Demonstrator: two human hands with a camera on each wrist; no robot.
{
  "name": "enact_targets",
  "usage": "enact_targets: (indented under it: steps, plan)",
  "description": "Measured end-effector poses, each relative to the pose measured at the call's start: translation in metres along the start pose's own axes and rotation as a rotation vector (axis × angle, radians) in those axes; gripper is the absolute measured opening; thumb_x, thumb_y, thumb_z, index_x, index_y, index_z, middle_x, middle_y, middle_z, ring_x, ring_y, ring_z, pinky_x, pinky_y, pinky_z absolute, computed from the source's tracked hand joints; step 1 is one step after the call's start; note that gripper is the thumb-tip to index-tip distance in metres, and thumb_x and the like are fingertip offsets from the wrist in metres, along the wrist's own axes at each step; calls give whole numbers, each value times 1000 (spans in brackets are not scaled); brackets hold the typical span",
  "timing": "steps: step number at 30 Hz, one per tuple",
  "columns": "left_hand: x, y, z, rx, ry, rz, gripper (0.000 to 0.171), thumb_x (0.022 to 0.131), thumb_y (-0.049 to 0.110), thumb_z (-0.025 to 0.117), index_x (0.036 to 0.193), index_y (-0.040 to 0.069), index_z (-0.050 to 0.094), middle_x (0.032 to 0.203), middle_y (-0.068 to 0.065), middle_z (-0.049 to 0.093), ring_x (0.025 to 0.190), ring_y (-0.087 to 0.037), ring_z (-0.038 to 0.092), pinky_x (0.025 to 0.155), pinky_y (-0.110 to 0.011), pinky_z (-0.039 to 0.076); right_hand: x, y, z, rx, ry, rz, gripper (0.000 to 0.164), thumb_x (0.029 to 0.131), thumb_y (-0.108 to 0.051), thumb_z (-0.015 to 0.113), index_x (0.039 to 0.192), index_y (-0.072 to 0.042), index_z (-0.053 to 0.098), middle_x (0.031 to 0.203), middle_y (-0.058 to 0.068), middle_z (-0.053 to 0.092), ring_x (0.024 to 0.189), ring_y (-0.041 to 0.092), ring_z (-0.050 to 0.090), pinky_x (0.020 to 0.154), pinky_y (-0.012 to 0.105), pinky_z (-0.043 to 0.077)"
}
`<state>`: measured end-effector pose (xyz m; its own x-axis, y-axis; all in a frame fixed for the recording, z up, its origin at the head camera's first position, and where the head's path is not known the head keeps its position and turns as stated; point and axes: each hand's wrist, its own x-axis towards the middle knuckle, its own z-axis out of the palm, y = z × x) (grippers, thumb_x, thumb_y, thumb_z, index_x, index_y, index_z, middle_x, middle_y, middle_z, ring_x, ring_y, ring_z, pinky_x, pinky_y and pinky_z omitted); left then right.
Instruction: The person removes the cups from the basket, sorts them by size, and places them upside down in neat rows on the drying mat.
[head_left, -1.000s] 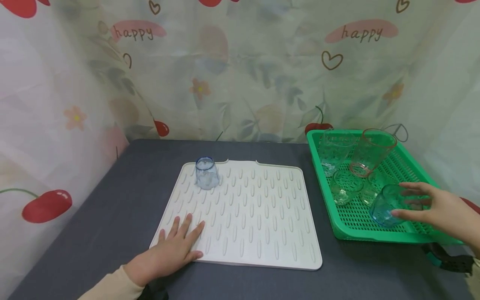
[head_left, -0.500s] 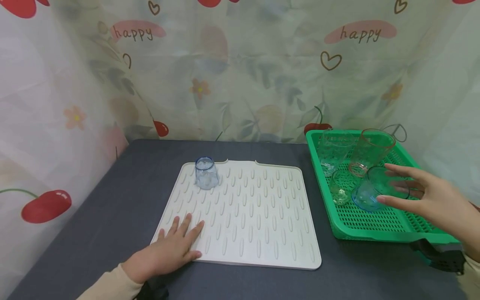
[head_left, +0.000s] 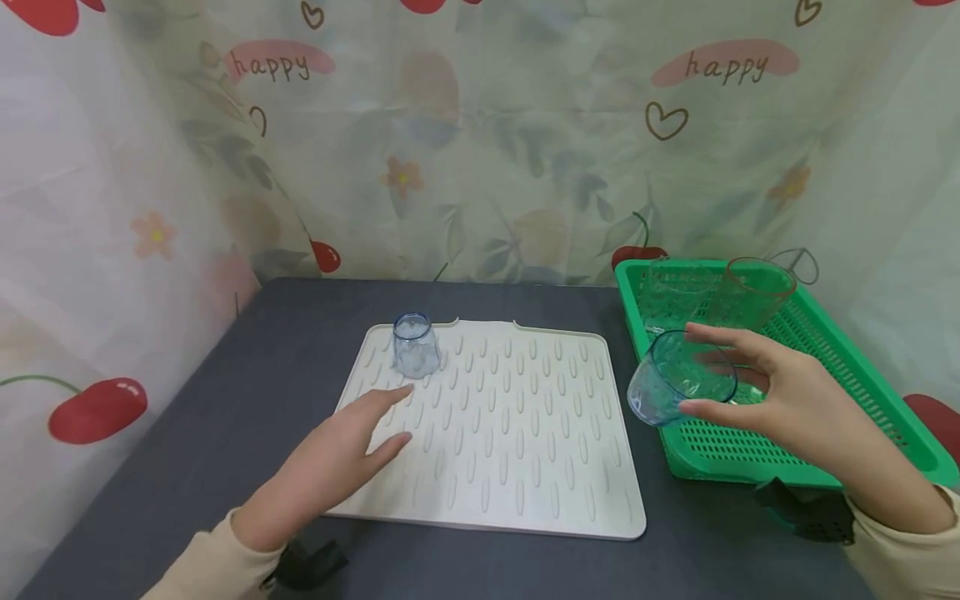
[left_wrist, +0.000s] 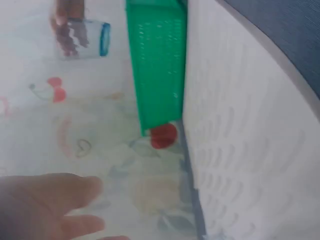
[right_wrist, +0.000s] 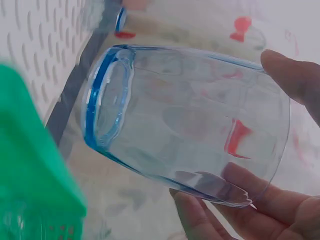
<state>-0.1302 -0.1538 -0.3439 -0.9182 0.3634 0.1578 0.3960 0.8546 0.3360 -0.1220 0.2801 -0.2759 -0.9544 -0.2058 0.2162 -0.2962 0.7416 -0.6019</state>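
Note:
My right hand (head_left: 798, 404) holds a clear bluish drinking glass (head_left: 656, 396) near its rim, thumb on one side and fingers on the other. Tilted, it overlaps the green basket's left wall in the head view. Close up in the right wrist view, the glass (right_wrist: 185, 120) has its thick blue base pointing away from the fingers. My left hand (head_left: 322, 458) hovers above the left part of a white ridged mat (head_left: 517, 467), fingers loosely extended and holding nothing. On the mat's back left corner a small blue-tinted glass (head_left: 416, 354) stands with its narrower end up.
The green basket (head_left: 735, 467) sits right of the mat. At its back are a pink-rimmed glass (head_left: 757, 292) and a clear tall glass (head_left: 671, 292); the right hand and held glass partly cover its contents. A patterned curtain (head_left: 480, 167) encloses the dark tabletop (head_left: 247, 400).
My right hand has carried the glass leftward from inside the basket to its left wall. My left hand, which lay spread on the mat, has lifted off it and moved slightly forward.

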Motion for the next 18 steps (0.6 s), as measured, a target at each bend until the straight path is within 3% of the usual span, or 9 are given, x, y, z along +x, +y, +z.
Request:
enact_targets:
  steps: [4, 8, 13, 18]
  plan:
    - [0, 11, -5, -124, 167, 92, 60, 85, 23, 75, 139, 11, 51, 127, -4, 61, 115, -21, 61, 91, -41, 52, 5, -16, 11, 34, -17, -69, 72, 75, -28, 84, 139, -21, 52, 133, 1, 56, 104, -13, 55, 86, -2, 36]
    - [1, 23, -6, -272, 260, 165, 62, 81, 21, 79, 137, 13, 53, 130, 0, 60, 114, -16, 61, 91, -37, 52, 11, -32, 19, 78, -54, -103, 73, 74, -28, 85, 139, -18, 52, 135, 3, 56, 108, -6, 59, 89, 1, 38]
    - [5, 39, -8, -434, 246, 218, 69, 80, 21, 80, 141, 16, 49, 136, 2, 56, 119, -13, 58, 96, -33, 50, 19, -52, 33, 133, -94, -175, 71, 72, -28, 85, 134, -14, 56, 135, 4, 57, 109, 0, 60, 92, 8, 43]
    - [11, 54, -6, -599, 188, 232, 71, 82, 18, 79, 143, 17, 44, 140, 1, 52, 124, -14, 55, 98, -32, 49, 23, -66, 48, 165, -156, -214, 69, 72, -31, 86, 132, -14, 57, 133, 1, 58, 111, 11, 62, 95, 26, 49]
